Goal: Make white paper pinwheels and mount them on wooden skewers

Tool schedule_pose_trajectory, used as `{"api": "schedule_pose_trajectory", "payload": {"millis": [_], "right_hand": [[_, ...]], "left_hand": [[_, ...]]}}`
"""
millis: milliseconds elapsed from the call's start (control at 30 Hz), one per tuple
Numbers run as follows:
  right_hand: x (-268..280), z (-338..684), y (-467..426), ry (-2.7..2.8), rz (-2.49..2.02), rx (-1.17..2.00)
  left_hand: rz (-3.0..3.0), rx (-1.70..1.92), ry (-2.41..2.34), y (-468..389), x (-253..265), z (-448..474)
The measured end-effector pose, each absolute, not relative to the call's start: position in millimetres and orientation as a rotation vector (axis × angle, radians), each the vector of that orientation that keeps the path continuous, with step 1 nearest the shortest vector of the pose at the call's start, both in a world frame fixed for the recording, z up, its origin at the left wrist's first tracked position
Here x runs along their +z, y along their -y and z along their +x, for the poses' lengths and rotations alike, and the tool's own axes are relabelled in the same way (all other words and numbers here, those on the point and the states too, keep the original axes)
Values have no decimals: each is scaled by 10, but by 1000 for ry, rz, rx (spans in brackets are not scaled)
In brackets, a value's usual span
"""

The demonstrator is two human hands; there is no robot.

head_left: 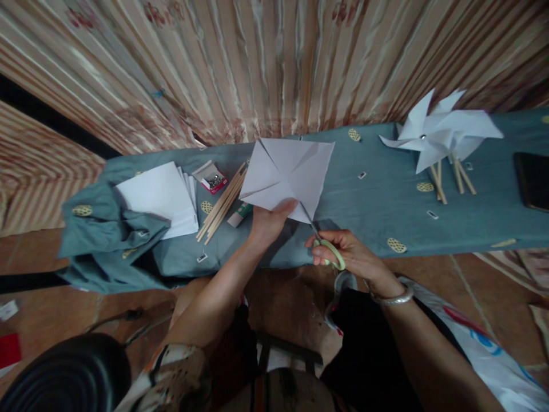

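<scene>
A square sheet of white paper (pixel 295 171) is held over the cloth by my left hand (pixel 272 223), its thumb on top near the lower edge. Slits and creases run from the sheet's corners toward the middle. My right hand (pixel 343 252) is closed around the light green handles of a pair of scissors (pixel 329 252). The scissor blades lie at the sheet's lower right corner, pointing to its centre. Just left of the sheet lie several wooden sticks (pixel 222 203) and a small green and grey box (pixel 240 214), partly hidden by the sheet.
A stack of white paper (pixel 158 194) and an open red-and-white box of small metal pins (pixel 212 177) lie left on the blue-green cloth (pixel 364 212). Paper pinwheels (pixel 437 131) on sticks and a dark phone (pixel 532 180) are at right. A pleated curtain (pixel 274 68) hangs behind.
</scene>
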State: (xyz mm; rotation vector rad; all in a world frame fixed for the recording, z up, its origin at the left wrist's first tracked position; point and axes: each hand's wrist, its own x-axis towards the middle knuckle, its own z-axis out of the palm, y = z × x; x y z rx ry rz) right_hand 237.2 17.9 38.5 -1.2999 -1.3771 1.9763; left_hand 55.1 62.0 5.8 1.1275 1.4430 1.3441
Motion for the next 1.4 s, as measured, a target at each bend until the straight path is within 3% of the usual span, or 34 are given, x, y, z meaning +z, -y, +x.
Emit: {"api": "schedule_pose_trajectory", "payload": {"millis": [1400], "right_hand": [[342,2408,-182,1326,-1314,1951]], "left_hand": [[1127,1284,-1383,-564,84,585]]}}
